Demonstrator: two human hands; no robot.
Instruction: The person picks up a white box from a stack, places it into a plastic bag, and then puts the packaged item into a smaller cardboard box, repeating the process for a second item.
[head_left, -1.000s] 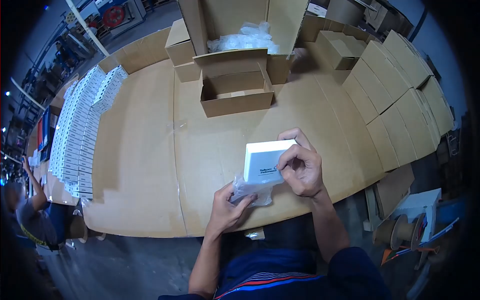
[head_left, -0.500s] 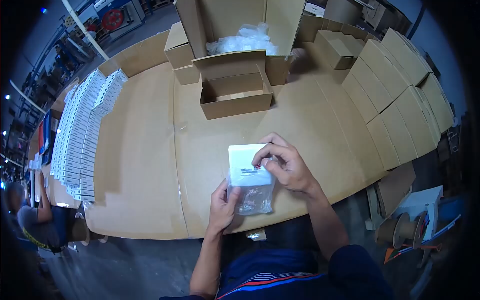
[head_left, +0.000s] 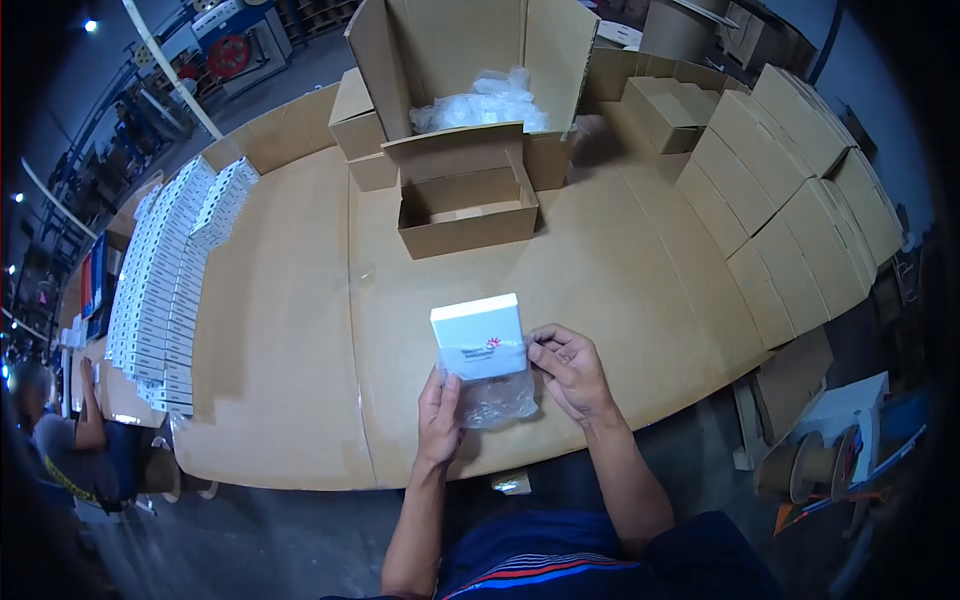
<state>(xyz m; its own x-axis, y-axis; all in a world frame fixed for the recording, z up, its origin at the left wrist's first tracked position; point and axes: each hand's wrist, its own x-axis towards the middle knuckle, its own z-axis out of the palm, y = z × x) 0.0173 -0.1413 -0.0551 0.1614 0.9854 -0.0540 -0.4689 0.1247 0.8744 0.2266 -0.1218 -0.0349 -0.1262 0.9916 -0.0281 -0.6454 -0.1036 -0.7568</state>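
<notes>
A white flat box [head_left: 480, 335] with a small red mark and dark print sits partly inside a clear plastic bag [head_left: 497, 402], its upper part sticking out. My left hand [head_left: 440, 415] grips the bag and the box's lower left corner, thumb on the front. At the right edge of the bag, my right hand [head_left: 573, 372] has thumb and forefinger pinched at the bag's opening. An open brown carton [head_left: 468, 238] stands beyond the hands, its flap raised.
Stacked small white boxes [head_left: 160, 290] line the table's left side. Closed brown cartons [head_left: 790, 195] are piled on the right. A large carton [head_left: 465, 40] at the back holds clear plastic bags [head_left: 485, 105]. A co-worker [head_left: 75, 430] is at the far left.
My right hand has moved from the front of the white box down to its right side. The box now leans slightly and shows its top edge. The view has shifted a little.
</notes>
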